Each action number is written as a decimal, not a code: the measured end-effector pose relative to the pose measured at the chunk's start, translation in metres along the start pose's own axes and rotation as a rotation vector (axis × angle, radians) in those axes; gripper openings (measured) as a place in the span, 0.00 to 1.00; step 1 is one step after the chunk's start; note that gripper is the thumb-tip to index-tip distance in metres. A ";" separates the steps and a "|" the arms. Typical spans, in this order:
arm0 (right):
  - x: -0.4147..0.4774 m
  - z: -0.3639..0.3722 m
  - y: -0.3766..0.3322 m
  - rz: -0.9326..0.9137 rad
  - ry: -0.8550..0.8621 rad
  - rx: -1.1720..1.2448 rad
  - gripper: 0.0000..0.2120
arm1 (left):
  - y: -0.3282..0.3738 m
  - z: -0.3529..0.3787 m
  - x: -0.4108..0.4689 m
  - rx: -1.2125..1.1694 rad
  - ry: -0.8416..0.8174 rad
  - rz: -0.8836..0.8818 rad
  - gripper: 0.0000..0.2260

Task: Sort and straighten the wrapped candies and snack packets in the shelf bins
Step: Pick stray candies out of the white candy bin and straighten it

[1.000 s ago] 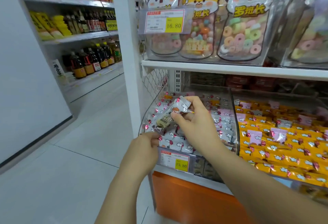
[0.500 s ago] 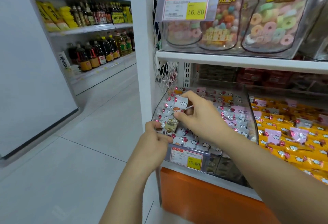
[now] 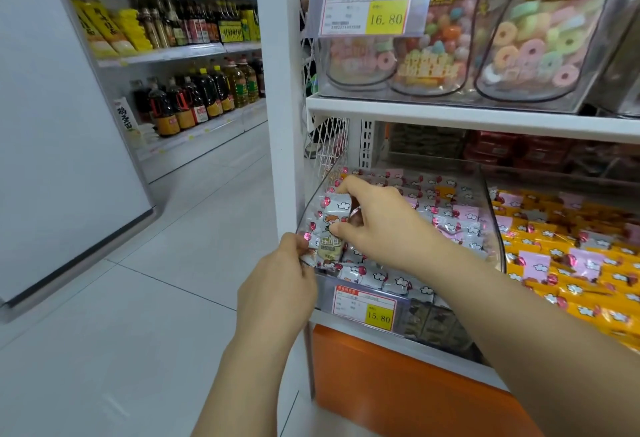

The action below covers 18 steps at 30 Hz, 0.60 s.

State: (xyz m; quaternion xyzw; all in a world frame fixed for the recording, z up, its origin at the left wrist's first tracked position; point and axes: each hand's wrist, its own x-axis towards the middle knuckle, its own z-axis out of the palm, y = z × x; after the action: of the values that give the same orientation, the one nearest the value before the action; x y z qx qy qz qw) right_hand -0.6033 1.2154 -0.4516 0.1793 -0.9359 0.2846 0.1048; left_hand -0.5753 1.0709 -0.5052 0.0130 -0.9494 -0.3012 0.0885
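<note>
We mark two white shelves.
- Upper shelf (image 3: 450,117): carries upper bin (image 3: 450,91), clear, holding sweet bags (image 3: 536,45); price tag 16.80 (image 3: 367,8) on front.
- Lower shelf (image 3: 346,329): carries lower bin (image 3: 486,208), clear, at left end, filled with white wrapped candies (image 3: 446,218); price tag 15.80 (image 3: 365,308) on front wall.
- Just beside, to right, we see orange packets (image 3: 571,256) in rows.
</note>
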 end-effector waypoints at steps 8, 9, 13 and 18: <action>-0.005 0.026 0.002 -0.032 -0.146 -0.124 0.09 | -0.002 0.003 0.003 0.054 -0.014 0.019 0.19; -0.007 0.032 0.004 -0.026 -0.160 -0.139 0.08 | -0.002 0.004 0.003 0.050 -0.017 0.022 0.20; -0.016 0.032 0.008 -0.081 -0.100 -0.226 0.20 | -0.005 0.004 0.002 0.001 -0.005 0.042 0.20; -0.032 0.038 0.012 -0.253 -0.075 -0.432 0.13 | -0.009 0.008 0.006 -0.047 -0.010 0.047 0.22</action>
State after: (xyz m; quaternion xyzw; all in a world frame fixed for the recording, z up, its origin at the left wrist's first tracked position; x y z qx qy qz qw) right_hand -0.5823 1.2113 -0.4983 0.2789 -0.9484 0.0556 0.1404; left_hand -0.5827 1.0678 -0.5153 -0.0130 -0.9425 -0.3212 0.0910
